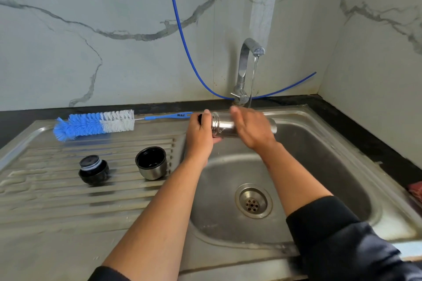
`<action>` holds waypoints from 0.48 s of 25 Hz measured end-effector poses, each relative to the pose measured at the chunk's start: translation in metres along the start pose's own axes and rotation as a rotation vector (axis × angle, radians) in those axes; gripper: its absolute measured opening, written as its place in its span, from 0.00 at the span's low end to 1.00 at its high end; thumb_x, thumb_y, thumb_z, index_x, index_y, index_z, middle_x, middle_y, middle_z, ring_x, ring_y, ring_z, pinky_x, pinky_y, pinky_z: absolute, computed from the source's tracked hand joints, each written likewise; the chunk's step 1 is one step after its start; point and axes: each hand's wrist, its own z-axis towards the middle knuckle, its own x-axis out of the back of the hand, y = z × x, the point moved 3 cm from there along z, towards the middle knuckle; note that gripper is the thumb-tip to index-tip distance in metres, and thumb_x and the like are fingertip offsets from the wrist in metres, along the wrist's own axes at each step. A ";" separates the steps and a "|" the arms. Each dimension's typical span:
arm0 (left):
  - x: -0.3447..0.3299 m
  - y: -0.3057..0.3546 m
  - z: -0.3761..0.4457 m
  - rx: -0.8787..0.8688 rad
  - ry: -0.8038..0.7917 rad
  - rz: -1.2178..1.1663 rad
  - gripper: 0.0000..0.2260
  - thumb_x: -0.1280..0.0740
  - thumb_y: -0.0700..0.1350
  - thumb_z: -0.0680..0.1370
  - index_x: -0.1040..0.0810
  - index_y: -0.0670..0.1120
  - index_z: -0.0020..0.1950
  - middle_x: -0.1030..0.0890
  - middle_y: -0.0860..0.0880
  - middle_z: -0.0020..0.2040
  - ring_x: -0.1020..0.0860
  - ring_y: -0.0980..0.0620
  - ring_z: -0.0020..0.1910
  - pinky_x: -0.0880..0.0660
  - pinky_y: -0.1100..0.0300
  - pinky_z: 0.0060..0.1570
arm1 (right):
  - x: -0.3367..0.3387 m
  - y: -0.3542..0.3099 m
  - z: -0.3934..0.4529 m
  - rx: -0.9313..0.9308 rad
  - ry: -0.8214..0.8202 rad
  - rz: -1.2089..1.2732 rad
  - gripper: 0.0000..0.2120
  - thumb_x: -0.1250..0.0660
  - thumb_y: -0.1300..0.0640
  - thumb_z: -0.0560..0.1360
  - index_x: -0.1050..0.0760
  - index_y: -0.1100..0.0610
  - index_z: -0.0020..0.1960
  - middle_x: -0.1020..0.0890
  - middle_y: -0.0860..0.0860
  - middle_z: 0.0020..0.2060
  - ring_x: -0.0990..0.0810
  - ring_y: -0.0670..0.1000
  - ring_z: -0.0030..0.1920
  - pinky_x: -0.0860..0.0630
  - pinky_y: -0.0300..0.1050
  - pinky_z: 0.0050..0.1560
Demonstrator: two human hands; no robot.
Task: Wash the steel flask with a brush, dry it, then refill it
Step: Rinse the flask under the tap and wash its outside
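Steel flask (225,126) lies sideways over the sink (319,143), shiny, with threaded neck toward the left hand (201,134), which grips its mouth end. Right hand (251,130) rests on the body, fingers fairly straight. Left of the hands stand the cup lid (151,162) and the stopper (93,169); beyond them lies the brush (96,123). Behind the flask, the tap (245,68) runs.

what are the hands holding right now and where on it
The left hand grips the steel flask at its threaded mouth end, held sideways over the sink; the right hand lies open across its body.
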 end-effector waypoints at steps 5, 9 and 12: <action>-0.003 0.000 0.000 0.001 -0.003 0.021 0.08 0.39 0.52 0.85 0.26 0.51 0.48 0.20 0.46 0.48 0.18 0.48 0.46 0.16 0.47 0.44 | 0.003 0.008 0.000 -0.202 0.020 -0.120 0.27 0.57 0.45 0.86 0.23 0.54 0.46 0.17 0.57 0.44 0.19 0.60 0.48 0.27 0.61 0.63; -0.005 -0.005 0.000 0.008 -0.014 0.013 0.10 0.38 0.55 0.83 0.24 0.50 0.53 0.17 0.42 0.51 0.16 0.44 0.51 0.16 0.41 0.47 | -0.001 -0.045 0.000 0.134 0.003 -0.034 0.18 0.52 0.44 0.86 0.30 0.47 0.43 0.21 0.47 0.40 0.20 0.56 0.45 0.27 0.54 0.53; -0.004 -0.005 0.000 0.040 0.003 -0.026 0.08 0.40 0.50 0.86 0.26 0.49 0.51 0.19 0.44 0.51 0.17 0.46 0.49 0.16 0.47 0.45 | 0.007 0.007 -0.002 -0.268 -0.035 -0.013 0.26 0.54 0.37 0.84 0.21 0.48 0.48 0.17 0.52 0.49 0.20 0.56 0.56 0.34 0.65 0.69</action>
